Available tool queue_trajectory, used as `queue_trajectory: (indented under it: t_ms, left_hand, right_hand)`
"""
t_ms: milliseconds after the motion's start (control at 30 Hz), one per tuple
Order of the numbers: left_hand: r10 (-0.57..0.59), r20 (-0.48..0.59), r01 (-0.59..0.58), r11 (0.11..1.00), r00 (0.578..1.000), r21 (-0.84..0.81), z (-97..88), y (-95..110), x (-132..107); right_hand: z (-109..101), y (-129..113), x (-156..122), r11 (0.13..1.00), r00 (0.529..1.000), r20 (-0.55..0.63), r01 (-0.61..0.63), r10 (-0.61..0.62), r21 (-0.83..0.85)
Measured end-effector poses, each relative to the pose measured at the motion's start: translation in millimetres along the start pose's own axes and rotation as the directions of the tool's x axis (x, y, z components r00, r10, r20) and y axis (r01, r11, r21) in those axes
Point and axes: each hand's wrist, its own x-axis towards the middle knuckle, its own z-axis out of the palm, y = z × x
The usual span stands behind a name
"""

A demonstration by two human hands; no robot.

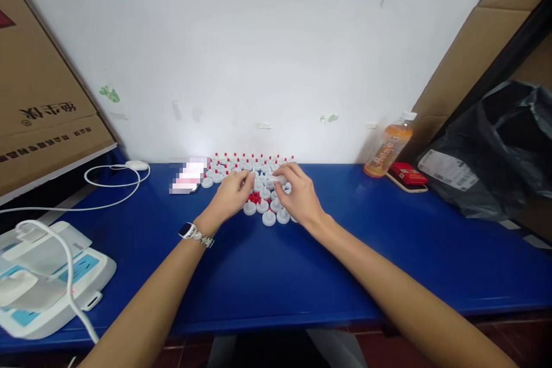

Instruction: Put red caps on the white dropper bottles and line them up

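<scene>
My right hand [299, 192] holds a white round nozzle cap [276, 179] between thumb and fingertips, over a cluster of similar caps. Opposite it, my left hand [235, 192] has thumb and fingers pinched together; what they hold, if anything, is too small to make out. Between and below the hands lie loose white caps [268, 218] without red tips. A small heap of red tips [255, 198] sits among them. Behind my left hand stand rows of white caps with red tips [227, 162], upright near the wall. Some caps are hidden by my hands.
A phone [188, 175] lies left of the caps on the blue table [276, 276]. Farther left are a white cable [116, 204] and a power strip [92, 276]. An orange drink bottle [388, 146], a red box [407, 174] and a black plastic bag [487, 149] occupy the right.
</scene>
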Motion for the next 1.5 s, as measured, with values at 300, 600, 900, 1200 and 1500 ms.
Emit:
queue_trajectory:
  t_ms: [300,600,900,1200,1500]
  left_hand:
    - [0.171,0.165,-0.220,0.912,0.971,0.347,2.9,-4.3,-11.2]
    - [0.226,0.249,-0.282,0.933,0.942,0.222,1.4,-2.2,-13.3]
    - [0.099,0.150,-0.121,0.983,0.984,0.141,2.5,-14.3,-8.3]
    - [0.174,0.177,-0.195,0.975,0.969,0.108,-10.3,-4.4,-14.4]
    - [0.243,0.297,-0.299,0.941,0.923,0.159,-18.7,-4.4,-26.9]
  right_hand:
    - [-1.6,5.9,-7.6,0.996,0.995,0.045,-0.088,0.088,0.002]
    - [-7.8,1.0,-14.3,0.980,0.982,0.076,-0.178,0.171,0.088]
    - [-6.2,-0.2,-14.8,0.981,0.981,0.115,-0.169,0.157,0.097]
    - [-5.2,-3.2,-16.2,0.966,0.977,0.101,-0.204,0.190,0.157]
    - [-2.3,-19.0,-18.6,0.961,0.975,0.148,-0.195,0.168,0.194]
